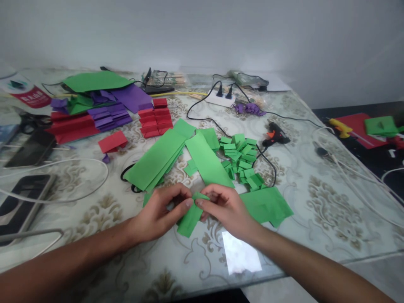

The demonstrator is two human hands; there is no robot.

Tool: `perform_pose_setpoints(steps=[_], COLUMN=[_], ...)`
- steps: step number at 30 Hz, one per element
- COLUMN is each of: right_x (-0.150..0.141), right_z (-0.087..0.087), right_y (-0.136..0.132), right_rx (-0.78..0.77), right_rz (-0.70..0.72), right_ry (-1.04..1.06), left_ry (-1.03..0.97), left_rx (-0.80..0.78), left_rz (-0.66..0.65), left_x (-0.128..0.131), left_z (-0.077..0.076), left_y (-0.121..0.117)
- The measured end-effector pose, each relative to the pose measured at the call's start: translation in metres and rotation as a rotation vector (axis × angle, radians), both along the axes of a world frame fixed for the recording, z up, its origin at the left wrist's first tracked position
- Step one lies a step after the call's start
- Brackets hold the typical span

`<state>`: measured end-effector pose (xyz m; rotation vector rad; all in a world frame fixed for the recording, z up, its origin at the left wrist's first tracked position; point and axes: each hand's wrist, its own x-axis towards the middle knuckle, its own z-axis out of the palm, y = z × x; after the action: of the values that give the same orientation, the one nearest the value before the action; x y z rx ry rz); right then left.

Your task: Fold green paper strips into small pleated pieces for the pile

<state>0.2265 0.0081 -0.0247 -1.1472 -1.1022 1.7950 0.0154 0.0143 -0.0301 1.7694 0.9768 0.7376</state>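
Observation:
My left hand (168, 208) and my right hand (219, 204) meet at the front middle of the table, both closed on one green paper strip (190, 221). Thumbs press on its upper part, where a bit is folded; the lower end hangs down free. Behind the hands lie long green paper strips (158, 158), stacked at a slant, and another wide strip (208, 162). A pile of small folded green paper pieces (241, 158) sits beyond my right hand. Close by that hand rests a flat green sheet (268, 204). The fingertips behind the strip are partly hidden.
Red folded papers (155, 120), purple papers (110, 115) and scissors (31, 120) lie at the back left. Two phones (27, 202) and a white cable (104, 181) are left. A black glue gun (276, 134) and a white power strip (220, 99) stand at the back right, with cords between.

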Motion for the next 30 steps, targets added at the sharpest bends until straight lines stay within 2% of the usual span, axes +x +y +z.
perform_pose_setpoints(steps=[6,12,22,30], right_x=[0.0007,0.0023,0.0026,0.001], right_z=[-0.0038,-0.0084,0.0012,-0.0072], right_y=[0.0,-0.0039,-0.0003,-0.006], right_rx=[0.002,0.133,0.063,0.144], right_rz=[-0.046,-0.01,-0.077,-0.035], right_ry=[0.052,-0.054,0.013,-0.006], left_ry=[0.04,0.042,-0.068,-0.05], left_rx=[0.018,0.085,0.113,0.21], left_rz=[0.03,0.013,0.157,0.105], left_x=[0.0003,0.0011,0.0029,0.0029], left_z=[-0.0042,-0.0064,-0.0077,-0.0041], left_y=[-0.0001,-0.0019,-0.0029,0.0014])
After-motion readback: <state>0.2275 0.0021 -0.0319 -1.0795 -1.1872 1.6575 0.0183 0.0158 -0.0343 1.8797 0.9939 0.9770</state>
